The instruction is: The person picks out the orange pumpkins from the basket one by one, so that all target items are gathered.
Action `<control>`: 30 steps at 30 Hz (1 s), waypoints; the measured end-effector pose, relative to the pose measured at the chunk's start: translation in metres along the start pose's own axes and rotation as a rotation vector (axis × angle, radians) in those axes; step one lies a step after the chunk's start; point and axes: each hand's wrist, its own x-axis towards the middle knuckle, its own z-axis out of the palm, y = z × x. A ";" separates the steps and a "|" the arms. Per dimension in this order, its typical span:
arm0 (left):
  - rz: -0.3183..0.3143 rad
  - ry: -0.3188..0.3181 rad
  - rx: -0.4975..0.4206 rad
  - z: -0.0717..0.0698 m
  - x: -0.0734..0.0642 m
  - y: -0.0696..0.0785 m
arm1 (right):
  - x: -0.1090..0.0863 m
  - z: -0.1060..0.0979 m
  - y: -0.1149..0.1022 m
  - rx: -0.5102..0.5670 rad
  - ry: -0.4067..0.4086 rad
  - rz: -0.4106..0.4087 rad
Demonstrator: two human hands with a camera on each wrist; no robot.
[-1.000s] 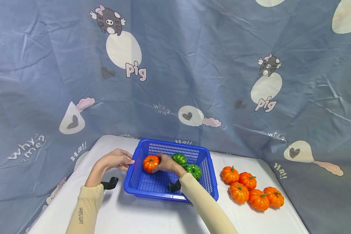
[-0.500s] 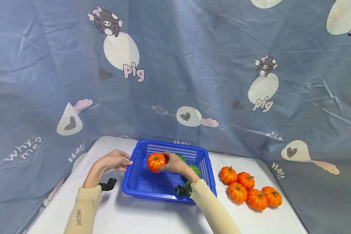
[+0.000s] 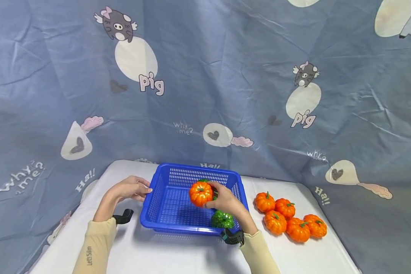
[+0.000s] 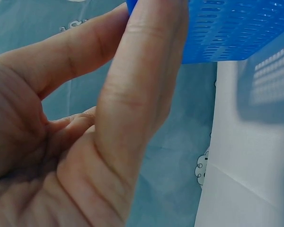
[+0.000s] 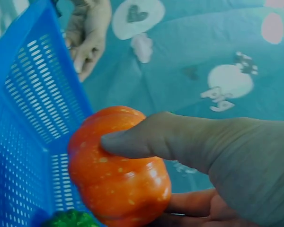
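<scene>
My right hand (image 3: 226, 198) grips an orange mini pumpkin (image 3: 200, 194) with a green stem, held above the blue plastic basket (image 3: 191, 229). The right wrist view shows the thumb (image 5: 132, 142) pressed on the pumpkin's side, with other fingers beneath it. Inside the basket, one green pumpkin (image 3: 222, 219) lies near the front right. Another bit of green shows behind the held pumpkin, mostly hidden. At the basket's left side, my left hand (image 3: 131, 188) holds the rim between thumb and fingers; the fingertips are partly hidden in the left wrist view.
Several orange pumpkins (image 3: 275, 222) sit in a cluster on the white tabletop (image 3: 178, 255), right of the basket. A blue-grey printed cloth (image 3: 188, 76) hangs behind and along the sides of the table.
My right hand has lifted the orange pumpkin off the basket's left part and carried it rightward. My left hand has stayed at the rim.
</scene>
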 end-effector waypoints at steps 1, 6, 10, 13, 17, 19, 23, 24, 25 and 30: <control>0.002 -0.004 0.001 0.000 0.000 0.000 | -0.005 -0.001 0.002 0.001 0.003 0.006; 0.011 -0.014 0.000 -0.001 0.001 0.000 | -0.024 -0.006 0.010 0.020 0.006 0.027; 0.025 -0.031 -0.020 -0.001 0.002 -0.001 | -0.033 -0.012 0.017 0.036 0.025 0.050; 0.037 -0.046 -0.024 -0.001 0.002 -0.002 | -0.040 -0.022 0.022 0.066 0.059 0.074; 0.029 -0.044 -0.025 -0.001 0.002 -0.001 | -0.053 -0.045 0.031 0.135 0.117 0.108; 0.029 -0.045 -0.019 -0.001 0.002 0.000 | -0.062 -0.061 0.037 0.139 0.150 0.125; 0.018 -0.039 -0.025 0.000 0.004 0.001 | -0.085 -0.097 0.056 0.081 0.238 0.180; 0.017 -0.037 -0.025 0.000 0.004 0.002 | -0.092 -0.106 0.062 0.052 0.268 0.206; 0.019 -0.040 -0.026 0.001 0.005 0.002 | -0.099 -0.114 0.069 0.027 0.291 0.240; 0.032 -0.063 -0.025 0.000 0.004 0.001 | -0.135 -0.151 0.107 0.004 0.388 0.449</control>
